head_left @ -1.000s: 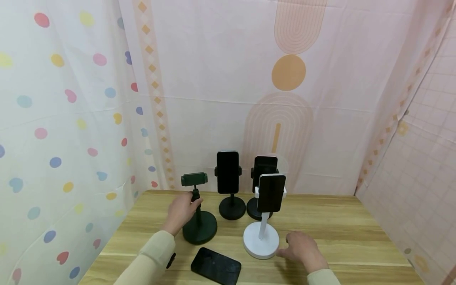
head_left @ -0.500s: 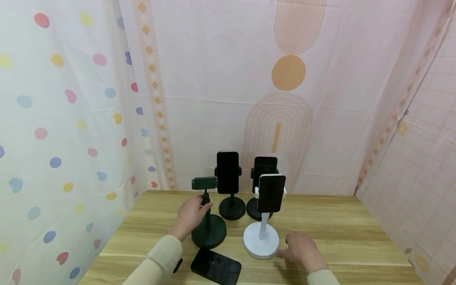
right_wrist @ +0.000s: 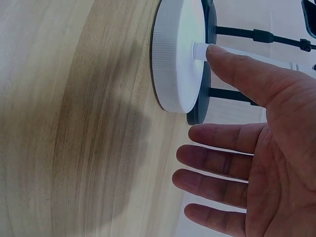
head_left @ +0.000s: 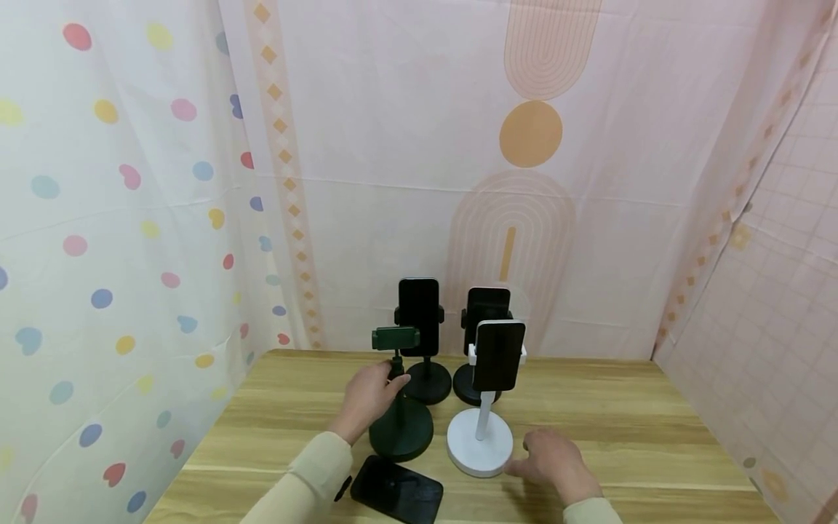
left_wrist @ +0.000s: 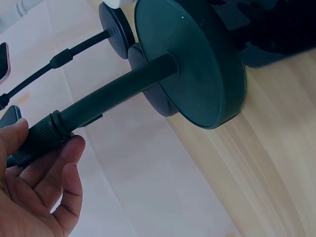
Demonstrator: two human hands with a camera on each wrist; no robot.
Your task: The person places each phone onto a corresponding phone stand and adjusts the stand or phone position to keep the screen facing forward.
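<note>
My left hand (head_left: 368, 397) grips the ribbed collar of a dark green phone stand (head_left: 401, 431) by its upper pole. The stand's clamp head holds no phone and overlaps a black stand's phone in the head view. In the left wrist view, thumb and fingers pinch the green collar (left_wrist: 42, 139). Just in front of the green base a black smartphone (head_left: 397, 490) lies flat on the table. Beside the white phone stand (head_left: 480, 444), my right hand (head_left: 553, 462) hovers with relaxed fingers. The right wrist view shows its palm (right_wrist: 291, 177) holding nothing. The white stand carries an upright phone (head_left: 500, 355).
Behind stand two black phone stands, one with a black base (head_left: 427, 383) at left, the other with a base (head_left: 468, 383) partly hidden by the white stand. Each bears an upright phone. The wooden table (head_left: 622, 407) ends at a patterned curtain (head_left: 380, 218).
My left hand has slid the green phone stand rightward and slightly nearer, toward the white stand and close behind the lying smartphone. The right hand has stayed in place.
</note>
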